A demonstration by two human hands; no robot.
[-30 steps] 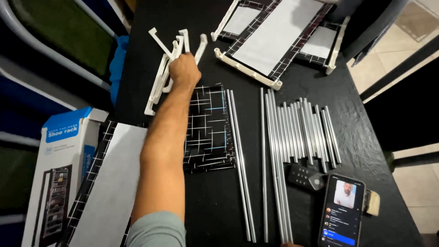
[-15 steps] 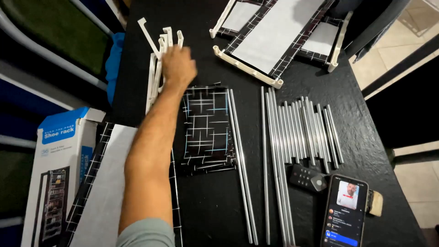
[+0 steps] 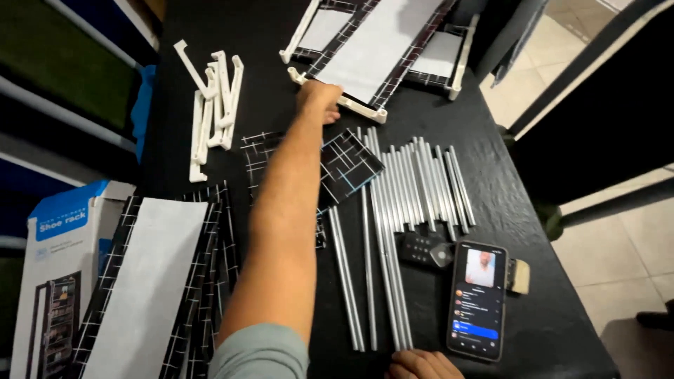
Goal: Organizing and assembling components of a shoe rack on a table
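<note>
My left hand reaches far across the black table and its fingers curl over the near white plastic bar of a partly built shelf frame with a grey fabric panel. Under my forearm lies a folded black fabric piece with white grid lines. To the left of the hand sits a loose pile of white plastic side pieces. Only the knuckles of my right hand show at the bottom edge, next to the metal tubes; what it holds is hidden.
Several silver tubes lie side by side at mid-table. A phone with a lit screen and a small dark remote rest near the front. A grey-and-black fabric shelf panel and a blue-and-white box are at the left.
My left hand has let go of the white plastic pieces at the left and swung right to the white bar of the shelf frame. The camera has shifted too.
</note>
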